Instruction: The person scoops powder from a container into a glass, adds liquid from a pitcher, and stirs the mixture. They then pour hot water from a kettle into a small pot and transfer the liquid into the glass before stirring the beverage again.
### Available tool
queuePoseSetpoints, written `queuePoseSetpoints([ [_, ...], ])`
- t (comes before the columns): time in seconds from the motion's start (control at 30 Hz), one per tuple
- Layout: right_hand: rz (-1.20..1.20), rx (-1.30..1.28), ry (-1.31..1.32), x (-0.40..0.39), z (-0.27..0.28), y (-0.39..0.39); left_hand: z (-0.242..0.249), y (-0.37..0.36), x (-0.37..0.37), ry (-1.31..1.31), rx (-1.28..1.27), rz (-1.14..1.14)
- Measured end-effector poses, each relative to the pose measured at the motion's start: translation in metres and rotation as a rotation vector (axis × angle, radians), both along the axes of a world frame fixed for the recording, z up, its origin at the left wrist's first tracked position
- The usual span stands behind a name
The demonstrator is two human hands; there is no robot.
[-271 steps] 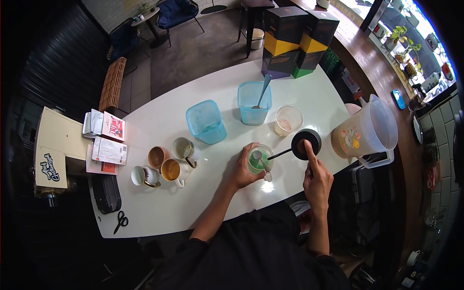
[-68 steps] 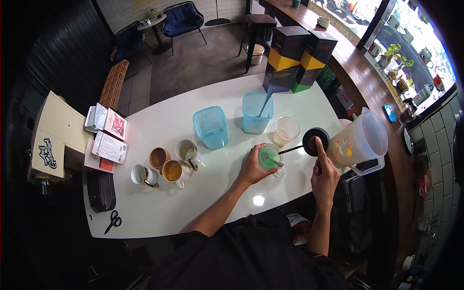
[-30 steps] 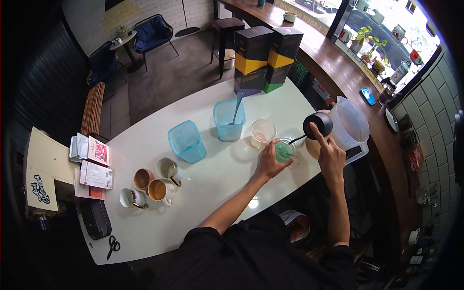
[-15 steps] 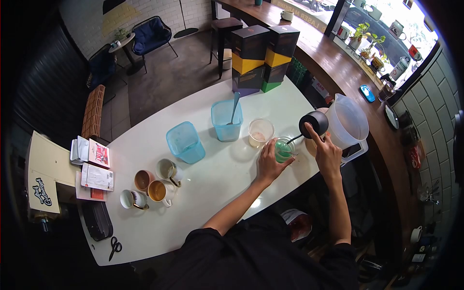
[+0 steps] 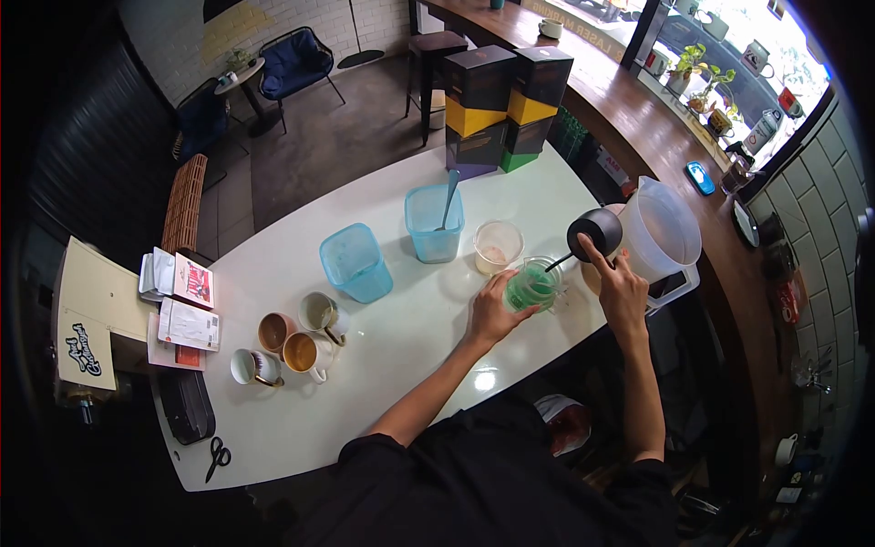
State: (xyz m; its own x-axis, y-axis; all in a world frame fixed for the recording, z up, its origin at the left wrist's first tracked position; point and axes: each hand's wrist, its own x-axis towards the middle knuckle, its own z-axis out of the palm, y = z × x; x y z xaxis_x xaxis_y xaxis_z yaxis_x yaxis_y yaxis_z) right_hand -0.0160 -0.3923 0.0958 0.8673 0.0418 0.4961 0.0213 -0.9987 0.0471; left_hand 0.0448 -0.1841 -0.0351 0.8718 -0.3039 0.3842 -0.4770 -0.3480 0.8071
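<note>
A small clear glass pitcher (image 5: pixel 532 286) with green contents is in my left hand (image 5: pixel 495 312), whose fingers curve round its left side. The pitcher leans to one side. My right hand (image 5: pixel 623 296) grips a black gooseneck kettle (image 5: pixel 596 233), its index finger stretched over the top. The kettle's thin spout points down to the pitcher's mouth; I cannot make out a stream. Just behind the pitcher stands a clear plastic tub (image 5: pixel 498 244) with a little pale stuff at the bottom. The kettle's handle is hidden by my right hand.
Two blue plastic containers (image 5: pixel 355 264) stand left of the tub, one holding a spoon (image 5: pixel 450 196). Several mugs (image 5: pixel 301 352) cluster at the left, near scissors (image 5: pixel 217 458). A large translucent jug (image 5: pixel 663 228) is right of the kettle. Stacked boxes (image 5: pixel 478 109) rise at the back.
The pitcher has tilted, showing more of its side, and my left hand has turned with it. The kettle stays over it in my right hand. The whole view has shifted slightly.
</note>
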Motion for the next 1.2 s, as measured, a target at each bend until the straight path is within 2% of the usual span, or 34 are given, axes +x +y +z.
queuePoseSetpoints([
  [0.53,0.026,-0.012,-0.065,-0.002,-0.001,0.0,-0.005,-0.002,0.008,-0.014,-0.095,-0.134],
  [1.2,0.032,-0.033,-0.063,-0.001,-0.004,0.0,-0.002,-0.012,0.011,-0.026,-0.048,-0.126],
])
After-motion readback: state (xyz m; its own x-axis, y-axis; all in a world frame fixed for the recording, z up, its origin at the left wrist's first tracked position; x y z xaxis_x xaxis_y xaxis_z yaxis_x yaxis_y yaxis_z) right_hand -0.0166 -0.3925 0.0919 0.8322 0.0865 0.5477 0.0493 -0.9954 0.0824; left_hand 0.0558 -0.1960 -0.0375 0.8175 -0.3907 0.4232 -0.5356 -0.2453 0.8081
